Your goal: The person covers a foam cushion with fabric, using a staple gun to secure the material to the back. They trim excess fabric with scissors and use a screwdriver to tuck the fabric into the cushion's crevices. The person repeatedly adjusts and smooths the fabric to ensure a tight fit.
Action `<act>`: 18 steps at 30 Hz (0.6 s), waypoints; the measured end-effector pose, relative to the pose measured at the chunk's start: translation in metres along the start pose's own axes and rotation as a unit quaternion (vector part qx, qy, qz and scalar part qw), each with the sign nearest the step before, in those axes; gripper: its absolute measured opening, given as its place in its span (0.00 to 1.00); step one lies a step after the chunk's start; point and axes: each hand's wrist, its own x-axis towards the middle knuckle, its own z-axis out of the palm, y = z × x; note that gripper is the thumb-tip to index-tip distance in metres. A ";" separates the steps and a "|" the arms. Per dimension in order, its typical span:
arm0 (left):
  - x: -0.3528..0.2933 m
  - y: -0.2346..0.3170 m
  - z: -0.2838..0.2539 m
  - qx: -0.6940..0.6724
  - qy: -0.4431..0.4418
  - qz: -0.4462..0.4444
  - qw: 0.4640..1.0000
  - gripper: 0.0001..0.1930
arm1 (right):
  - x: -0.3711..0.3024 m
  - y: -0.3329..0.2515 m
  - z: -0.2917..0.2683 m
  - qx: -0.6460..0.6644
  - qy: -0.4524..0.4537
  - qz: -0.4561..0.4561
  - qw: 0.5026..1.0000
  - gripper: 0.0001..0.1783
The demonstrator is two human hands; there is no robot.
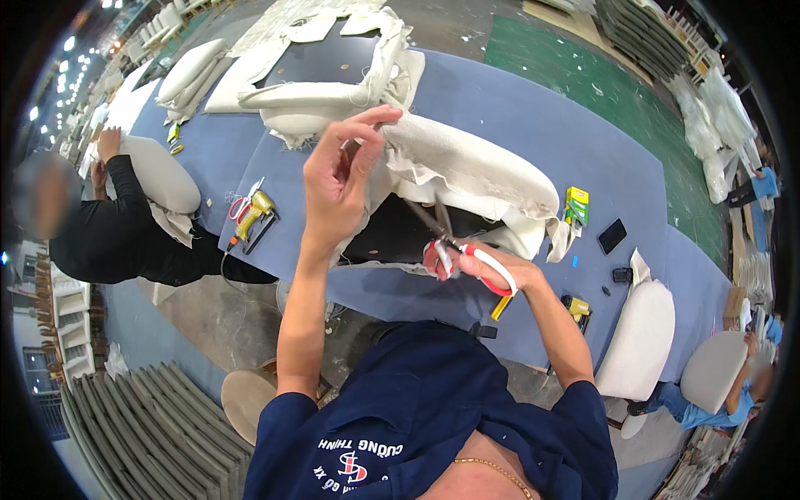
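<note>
My right hand [508, 271] grips scissors [454, 242] with red and white handles. Their blades are spread and point at the loose fabric edge of a cream upholstered seat panel [475, 154]. This panel lies bottom up before me, its black underside [408, 225] showing and a ragged fabric margin folded over its rim. Above the panel's left end is my left hand [342, 171], its fingers bent and thumb drawn in toward them. Whatever is between those fingers, if anything, is too small to make out. A second cream panel with a black underside [321, 62] lies just beyond.
A yellow staple gun [257, 215] lies on the blue table [467, 83] at left, another staple gun [577, 310] at right. Near the right side are a green and yellow box [577, 204], a phone [612, 237] and a padded panel [646, 342]. Co-workers [125, 217] handle panels on both sides.
</note>
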 end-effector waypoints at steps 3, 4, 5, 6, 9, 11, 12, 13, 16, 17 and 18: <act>-0.005 0.003 -0.003 0.014 -0.025 0.019 0.999 0.04 | 0.001 -0.007 -0.009 -0.017 0.014 -0.029 0.999 0.45; -0.009 0.001 -0.009 0.001 -0.035 0.023 0.999 0.05 | 0.000 -0.013 -0.009 -0.014 0.015 -0.034 0.999 0.45; -0.011 0.000 -0.012 -0.012 -0.045 0.027 0.999 0.07 | -0.001 -0.019 -0.009 -0.010 0.017 -0.039 0.999 0.45; -0.012 0.000 -0.011 -0.012 -0.048 0.036 0.998 0.09 | -0.001 -0.023 -0.012 -0.033 0.004 -0.035 0.999 0.45; -0.015 0.008 -0.009 -0.010 -0.052 0.050 0.997 0.14 | -0.002 -0.035 -0.021 -0.048 -0.025 0.007 0.999 0.43; -0.017 0.015 -0.002 -0.016 -0.044 0.040 0.998 0.16 | 0.002 -0.026 -0.022 -0.051 -0.016 -0.013 0.998 0.41; -0.017 0.019 -0.001 -0.011 -0.052 0.033 0.998 0.18 | 0.002 -0.030 -0.021 -0.058 -0.011 -0.002 0.998 0.41; -0.018 0.019 -0.002 0.014 -0.063 0.045 0.997 0.18 | 0.002 -0.032 -0.020 -0.064 -0.005 0.008 0.998 0.41; -0.019 0.013 -0.009 0.072 -0.089 0.086 0.990 0.19 | 0.000 -0.034 -0.019 -0.070 0.024 0.016 0.997 0.43; -0.018 0.009 -0.011 0.076 -0.097 0.100 0.987 0.19 | -0.004 -0.035 -0.019 -0.071 0.030 0.032 0.996 0.43; -0.018 0.007 -0.012 0.080 -0.105 0.115 0.985 0.19 | -0.007 -0.034 -0.020 -0.088 0.058 0.029 0.994 0.43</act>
